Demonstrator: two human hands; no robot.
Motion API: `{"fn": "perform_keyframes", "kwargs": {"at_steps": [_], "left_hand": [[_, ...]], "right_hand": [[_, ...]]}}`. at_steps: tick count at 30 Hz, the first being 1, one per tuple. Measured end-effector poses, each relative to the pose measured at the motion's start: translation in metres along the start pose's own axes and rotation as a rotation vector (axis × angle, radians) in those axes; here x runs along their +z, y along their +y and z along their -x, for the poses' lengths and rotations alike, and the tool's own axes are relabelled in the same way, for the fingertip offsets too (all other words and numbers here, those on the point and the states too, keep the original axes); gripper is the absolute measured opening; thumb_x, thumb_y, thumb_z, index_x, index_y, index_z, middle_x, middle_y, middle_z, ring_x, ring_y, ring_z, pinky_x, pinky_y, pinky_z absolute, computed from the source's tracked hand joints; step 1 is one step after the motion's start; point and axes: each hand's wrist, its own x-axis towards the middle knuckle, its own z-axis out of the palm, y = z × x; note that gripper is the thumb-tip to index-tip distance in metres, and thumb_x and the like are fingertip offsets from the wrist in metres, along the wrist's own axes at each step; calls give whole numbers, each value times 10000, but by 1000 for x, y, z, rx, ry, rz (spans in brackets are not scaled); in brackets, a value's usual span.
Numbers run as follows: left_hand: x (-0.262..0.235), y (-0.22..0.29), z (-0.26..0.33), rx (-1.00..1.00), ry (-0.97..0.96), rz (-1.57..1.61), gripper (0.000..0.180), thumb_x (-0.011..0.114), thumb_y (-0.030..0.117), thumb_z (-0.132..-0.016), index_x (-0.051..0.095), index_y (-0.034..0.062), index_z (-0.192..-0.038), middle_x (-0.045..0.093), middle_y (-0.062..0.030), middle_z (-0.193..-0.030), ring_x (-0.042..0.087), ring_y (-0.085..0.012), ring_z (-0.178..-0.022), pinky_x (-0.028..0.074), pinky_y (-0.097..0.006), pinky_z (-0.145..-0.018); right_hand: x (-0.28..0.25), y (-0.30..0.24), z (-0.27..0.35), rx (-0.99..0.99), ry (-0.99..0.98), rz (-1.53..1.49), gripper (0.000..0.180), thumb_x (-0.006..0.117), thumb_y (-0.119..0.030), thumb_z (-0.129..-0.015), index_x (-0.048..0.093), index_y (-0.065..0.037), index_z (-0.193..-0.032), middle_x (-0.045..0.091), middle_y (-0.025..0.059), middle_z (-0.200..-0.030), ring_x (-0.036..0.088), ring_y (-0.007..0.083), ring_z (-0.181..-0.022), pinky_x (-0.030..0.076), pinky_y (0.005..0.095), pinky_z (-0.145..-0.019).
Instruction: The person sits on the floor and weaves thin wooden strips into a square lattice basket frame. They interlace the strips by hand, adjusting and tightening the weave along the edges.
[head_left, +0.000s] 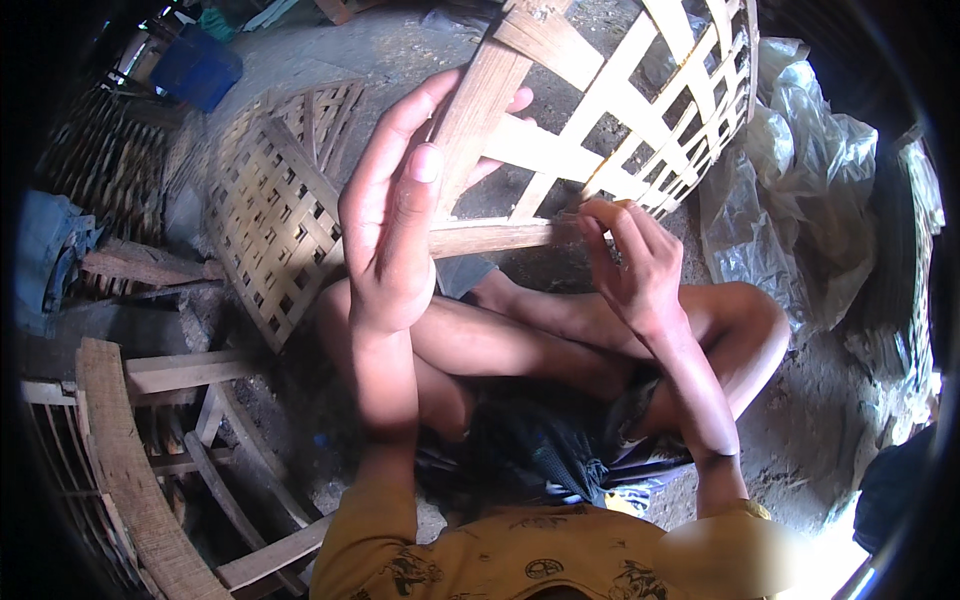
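Note:
A woven bamboo basket point(640, 115) with a wooden frame is held up over my crossed legs, its open lattice of pale strips facing right. My left hand point(395, 215) is wrapped round the upright wooden slat point(484, 95) of the frame, thumb on the near side and fingertips showing behind it. My right hand point(635, 255) pinches at the right end of the lower wooden bar point(505, 236), where the lattice strips meet it. Whether a small piece sits between those fingertips cannot be made out.
Left of my legs leans another woven bamboo panel point(275, 215). Slatted wooden frames point(150, 480) lie at lower left. Clear plastic sheeting point(790, 170) is heaped at right. A blue container point(197, 68) stands at the far left, near stacked slatted pieces point(100, 140).

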Motion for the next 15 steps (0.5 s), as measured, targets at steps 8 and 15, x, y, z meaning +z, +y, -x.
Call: {"fn": "perform_keyframes", "kwargs": {"at_steps": [8, 15], "left_hand": [[-4, 2, 1, -30, 54, -118, 515, 364, 266, -1116, 379, -68, -1508, 607, -275, -1363, 625, -326, -1259, 533, -456, -1037], [-1, 0, 0, -22, 78, -122, 510, 360, 257, -1112, 380, -61, -1510, 612, -276, -1356, 622, -331, -1265, 552, -451, -1012]], "right_hand": [[-7, 24, 1, 333, -2, -114, 160, 677, 5, -877, 665, -57, -1024, 699, 124, -903, 722, 310, -751, 567, 394, -639], [-9, 17, 2, 452, -150, -98, 136, 652, -37, -918, 677, -34, -1051, 694, 159, -929, 707, 361, -810, 554, 423, -689]]}}
